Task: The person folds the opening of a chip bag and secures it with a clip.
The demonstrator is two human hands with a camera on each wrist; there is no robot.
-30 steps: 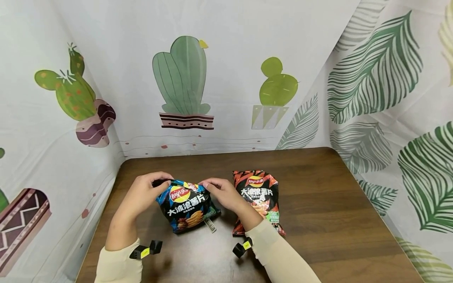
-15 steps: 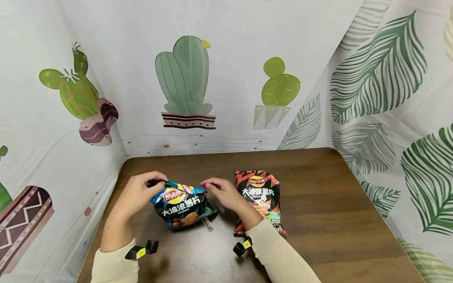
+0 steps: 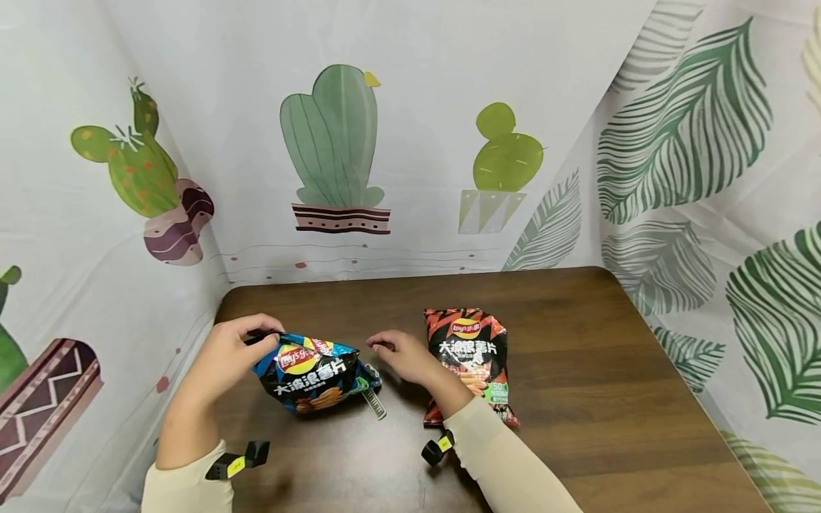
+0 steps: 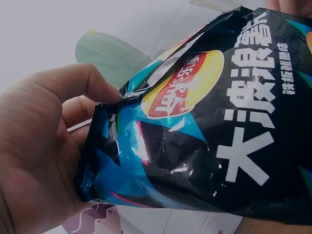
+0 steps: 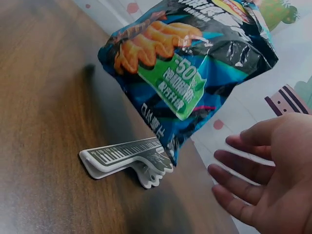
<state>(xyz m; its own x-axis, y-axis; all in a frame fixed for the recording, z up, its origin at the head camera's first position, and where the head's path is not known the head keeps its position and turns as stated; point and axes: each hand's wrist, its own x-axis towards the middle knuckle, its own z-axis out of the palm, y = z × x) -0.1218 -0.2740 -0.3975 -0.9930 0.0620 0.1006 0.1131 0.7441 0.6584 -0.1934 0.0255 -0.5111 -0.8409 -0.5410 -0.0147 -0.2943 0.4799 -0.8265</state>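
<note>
My left hand [image 3: 232, 350] pinches the top left corner of a blue and black potato chip bag [image 3: 313, 376]. The bag's top is folded or bunched, as the left wrist view shows on the bag [image 4: 195, 146]. It hangs tilted, with its lower right corner close to a grey clip [image 5: 119, 156] with ruler-like marks. The clip [image 3: 375, 405] lies on the table beside the bag; whether they touch I cannot tell. To the right of the bag, my right hand [image 3: 405, 358] is apart from it, fingers loosely bent and holding nothing.
A red and black potato chip bag [image 3: 465, 349] lies flat on the brown wooden table [image 3: 577, 370], right of my right hand and partly behind the forearm. A white cloth [image 3: 423, 142] with cactus and leaf prints hangs behind the table and along its sides.
My left hand has moved left, drawing the blue bag with it. The right hand, near the bag's right top edge earlier, is now clearly apart. More of the clip shows.
</note>
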